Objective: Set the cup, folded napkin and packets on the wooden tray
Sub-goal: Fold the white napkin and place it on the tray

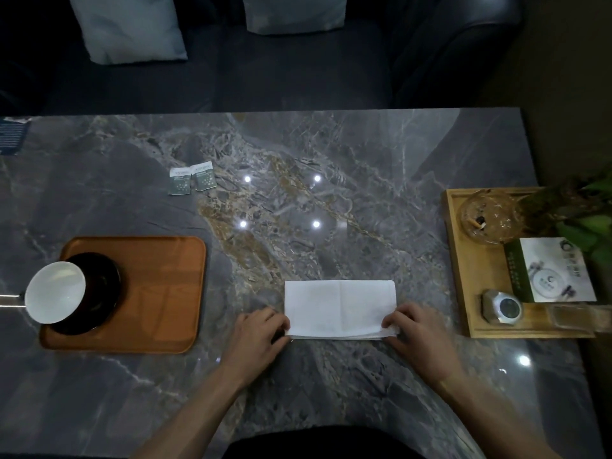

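My left hand (261,329) and right hand (412,329) each pinch a near corner of the white napkin (339,308), folded into a creased rectangle near the table's (364,160) near edge. Bare marble lies between it and the tray (159,293) at the left. The cup (54,291) stands on the tray's left end; two packets (192,180) lie beyond the tray toward the far edge.

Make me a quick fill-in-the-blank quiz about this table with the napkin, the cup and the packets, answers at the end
1. The white cup stands on a black ____, which sits on the wooden tray.
2. The number of packets lying on the marble table is ____.
3. The left hand and right hand both grip the near edge of the white ____.

Answers: saucer; two; napkin
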Available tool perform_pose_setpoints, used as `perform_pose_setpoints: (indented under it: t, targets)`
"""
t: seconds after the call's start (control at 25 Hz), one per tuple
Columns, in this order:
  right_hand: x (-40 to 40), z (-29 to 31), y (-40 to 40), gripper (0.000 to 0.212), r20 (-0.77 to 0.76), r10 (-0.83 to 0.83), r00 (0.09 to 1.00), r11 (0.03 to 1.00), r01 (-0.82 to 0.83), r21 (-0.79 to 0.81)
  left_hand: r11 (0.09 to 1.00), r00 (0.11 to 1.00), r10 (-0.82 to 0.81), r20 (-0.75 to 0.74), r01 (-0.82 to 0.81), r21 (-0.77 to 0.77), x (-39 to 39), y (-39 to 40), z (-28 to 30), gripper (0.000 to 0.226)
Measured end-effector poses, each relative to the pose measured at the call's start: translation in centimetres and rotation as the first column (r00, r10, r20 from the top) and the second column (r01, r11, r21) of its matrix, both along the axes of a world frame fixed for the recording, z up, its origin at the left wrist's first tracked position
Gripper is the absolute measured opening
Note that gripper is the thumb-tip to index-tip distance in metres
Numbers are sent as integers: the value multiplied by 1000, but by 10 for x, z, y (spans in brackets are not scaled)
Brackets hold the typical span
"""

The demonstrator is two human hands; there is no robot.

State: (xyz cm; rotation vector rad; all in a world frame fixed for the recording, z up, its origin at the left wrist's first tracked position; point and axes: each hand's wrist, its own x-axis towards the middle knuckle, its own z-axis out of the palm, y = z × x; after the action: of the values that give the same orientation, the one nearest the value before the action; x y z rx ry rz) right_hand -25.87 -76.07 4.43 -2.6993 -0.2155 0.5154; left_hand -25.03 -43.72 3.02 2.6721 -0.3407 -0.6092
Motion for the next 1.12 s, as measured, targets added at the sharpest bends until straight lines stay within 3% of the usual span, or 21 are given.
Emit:
perform_pose_setpoints:
  t: [0.2,0.36,0.48,0.76,1.12]
  targets:
    - [-10,-2,0,45,92,4,996,998,1,-62,998,999,-29,20,27,59,6,0,2,29]
    - [-5,-4,23,46,196,-105,975,992,118,-52,998,963,36,268,-21,-57,18,-28,7,29]
    - [10,-11,50,47,243,-52,968,996,69,-58,998,937,18,348,3,-61,22,-64,1,31]
    - [20,-50,75,60,160,89,983,980,-58,-191,979,974,-119,192,83,187,21,-96,-29,58]
    - [15,-65,73,63,160,96,982,973,-59,-222,968,973,-144,181,100,230,20,-94,-45,62]
